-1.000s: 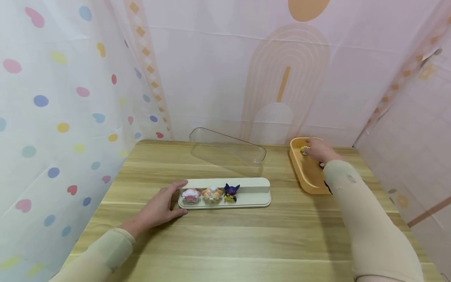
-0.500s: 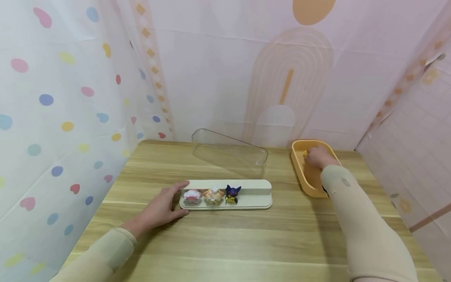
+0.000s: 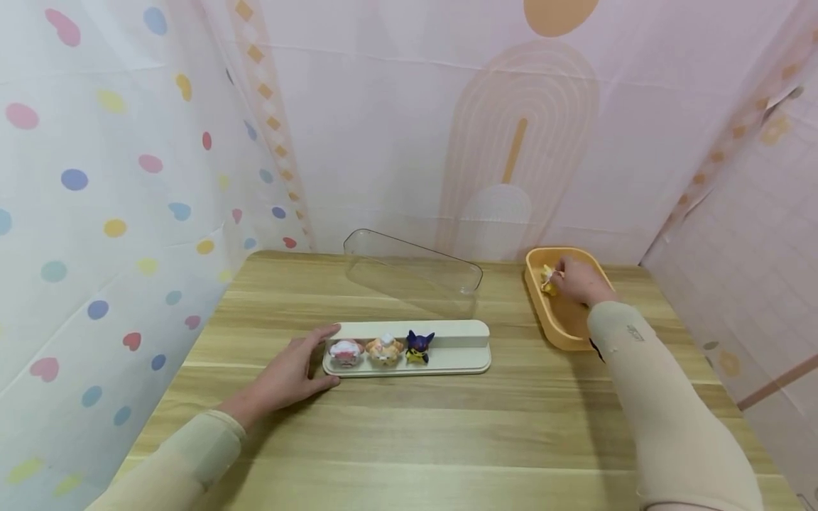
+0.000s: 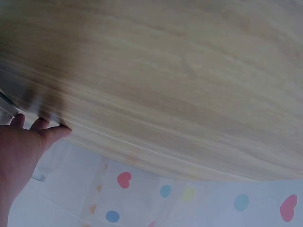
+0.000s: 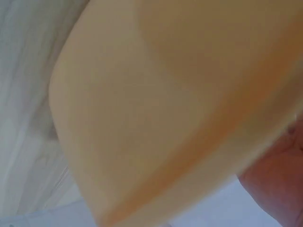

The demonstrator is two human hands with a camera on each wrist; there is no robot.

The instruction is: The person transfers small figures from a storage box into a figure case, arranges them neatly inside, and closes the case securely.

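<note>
So the right hand (image 3: 578, 280) was down in the orange tub (image 3: 562, 333), grip pinching a little yellow figure (image 3: 548, 277) at the tub's far end. Looked like the pick-up step to me; next it'd need lifting clear of the rim and carrying over leftward. The left hand (image 3: 287, 376) lay with fingers spread, resting against the cream tray (image 3: 456, 362) on the surface (image 3: 409, 440). Count: three figures (image 3: 383, 350) lined up just right of that hand, one clear lid (image 3: 412, 273) behind them.

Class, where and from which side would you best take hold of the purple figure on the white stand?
Probably pinch the purple figure front to back, from above. A figure stands close on its left, and the stand has a raised back ledge.
</note>
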